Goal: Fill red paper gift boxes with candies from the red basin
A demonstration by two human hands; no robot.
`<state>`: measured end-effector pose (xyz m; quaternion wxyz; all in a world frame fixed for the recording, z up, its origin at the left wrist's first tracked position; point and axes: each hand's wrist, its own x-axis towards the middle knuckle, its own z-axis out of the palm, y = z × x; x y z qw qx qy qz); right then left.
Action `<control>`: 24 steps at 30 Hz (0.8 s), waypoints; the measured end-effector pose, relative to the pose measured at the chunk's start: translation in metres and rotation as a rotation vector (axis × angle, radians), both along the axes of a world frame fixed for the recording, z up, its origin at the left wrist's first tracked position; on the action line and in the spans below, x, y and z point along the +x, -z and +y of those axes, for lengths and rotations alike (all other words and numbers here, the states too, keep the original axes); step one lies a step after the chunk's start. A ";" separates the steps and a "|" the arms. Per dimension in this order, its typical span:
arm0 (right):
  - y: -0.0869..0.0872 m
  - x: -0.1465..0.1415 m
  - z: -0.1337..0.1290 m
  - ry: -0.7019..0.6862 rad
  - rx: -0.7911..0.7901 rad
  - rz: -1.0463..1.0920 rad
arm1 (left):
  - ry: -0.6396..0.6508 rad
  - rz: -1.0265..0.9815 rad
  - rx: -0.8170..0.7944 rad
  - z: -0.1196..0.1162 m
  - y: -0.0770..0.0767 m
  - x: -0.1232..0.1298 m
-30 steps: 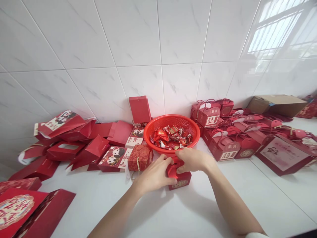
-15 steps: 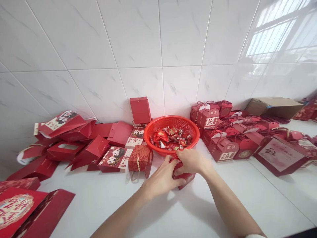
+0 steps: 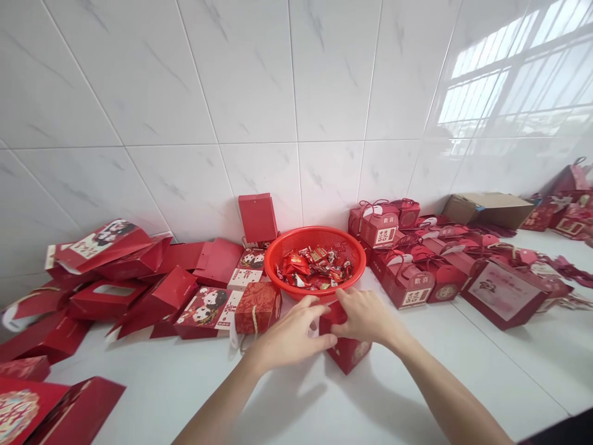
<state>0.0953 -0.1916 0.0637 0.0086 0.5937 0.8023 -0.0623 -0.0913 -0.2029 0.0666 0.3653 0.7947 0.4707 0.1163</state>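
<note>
A small red box (image 3: 348, 353) stands on the white tabletop just in front of a red plastic basket (image 3: 273, 272). Wrapped sweets (image 3: 315, 266) lie inside the basket. My left hand (image 3: 296, 334) is at the box's left side and top, fingers curved round its upper part. On the right, my right hand (image 3: 364, 316) holds the top of the same box, thumb pointing left. The box's top is partly hidden by my fingers.
Red boxes and bags (image 3: 152, 303) are piled at the left. Handled red gift boxes (image 3: 407, 281) stand in rows at the right, with an open cardboard box (image 3: 491, 207) behind. A patterned box with a cord (image 3: 257, 309) sits left of my hands. The tiled wall is behind.
The view has shifted slightly. Both hands remain at the box, whose front now shows more, and my fingers have moved about its top.
</note>
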 end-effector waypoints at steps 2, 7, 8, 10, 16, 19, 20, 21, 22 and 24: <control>-0.010 0.023 -0.003 0.004 0.013 0.046 | -0.036 -0.007 0.023 0.001 -0.001 -0.004; -0.066 0.097 -0.011 0.176 0.015 0.151 | -0.074 0.005 0.014 0.005 -0.001 -0.010; -0.079 0.113 -0.010 0.242 0.066 0.171 | -0.067 0.013 0.009 0.005 0.000 -0.011; -0.103 0.141 -0.001 0.417 0.211 0.191 | -0.051 0.032 0.002 0.006 0.001 -0.011; -0.130 0.181 0.074 0.743 0.534 0.166 | -0.046 0.040 0.002 0.007 0.002 -0.010; -0.118 0.183 0.118 0.785 0.556 0.130 | -0.033 0.027 0.023 0.008 0.003 -0.011; -0.112 0.183 0.130 0.788 0.546 0.132 | -0.030 0.028 0.027 0.008 0.004 -0.011; -0.105 0.184 0.142 0.780 0.528 0.139 | -0.029 0.030 0.028 0.009 0.005 -0.011; -0.099 0.185 0.151 0.768 0.502 0.149 | -0.032 0.034 0.025 0.009 0.006 -0.012; -0.087 0.186 0.167 0.750 0.465 0.165 | -0.048 0.048 0.018 0.012 0.010 -0.013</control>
